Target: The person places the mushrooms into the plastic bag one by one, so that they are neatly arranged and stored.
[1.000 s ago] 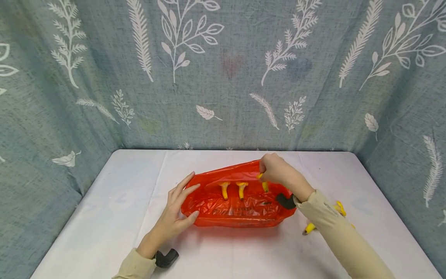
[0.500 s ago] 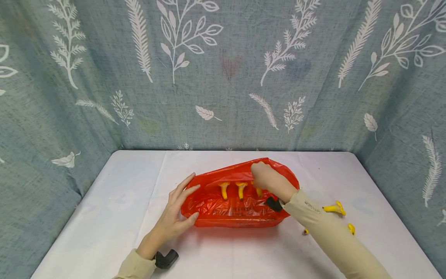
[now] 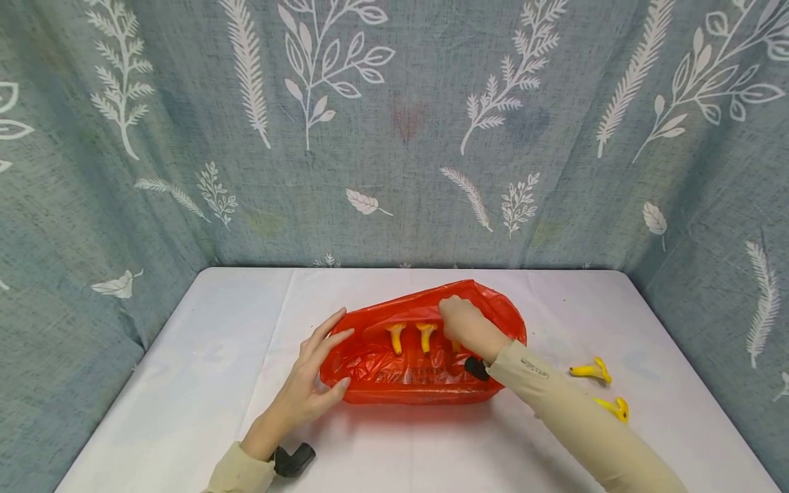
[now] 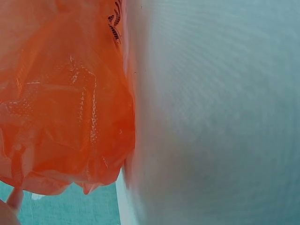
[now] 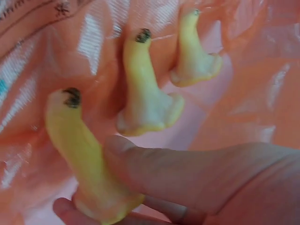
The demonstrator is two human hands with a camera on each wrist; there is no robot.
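Note:
A red plastic bag (image 3: 401, 392) lies with its wide mouth facing up, near the middle of the table. My left hand (image 3: 305, 380) is at its left end, fingers and thumb spread along the rim; one fingertip shows at the bag's edge in the left wrist view. Inside the bag, my right hand (image 3: 470, 327) holds a yellow chanterelle mushroom (image 5: 84, 150) between thumb and fingers, its dark-tipped stem pointing away from the palm. Beside it on the red plastic lie a second chanterelle (image 5: 143, 89) and a third one (image 5: 193, 54), roughly in a row.
On the white table (image 3: 185, 383), right of the bag, lie two more yellow chanterelles, a farther one (image 3: 592, 370) and a nearer one (image 3: 618, 409) partly behind the right sleeve (image 3: 573, 411). A grey leaf-patterned curtain (image 3: 394, 205) rises behind the table.
My right hand has moved left and down into the bag with its chanterelle, lining it up near the other two. The left hand keeps its place at the rim.

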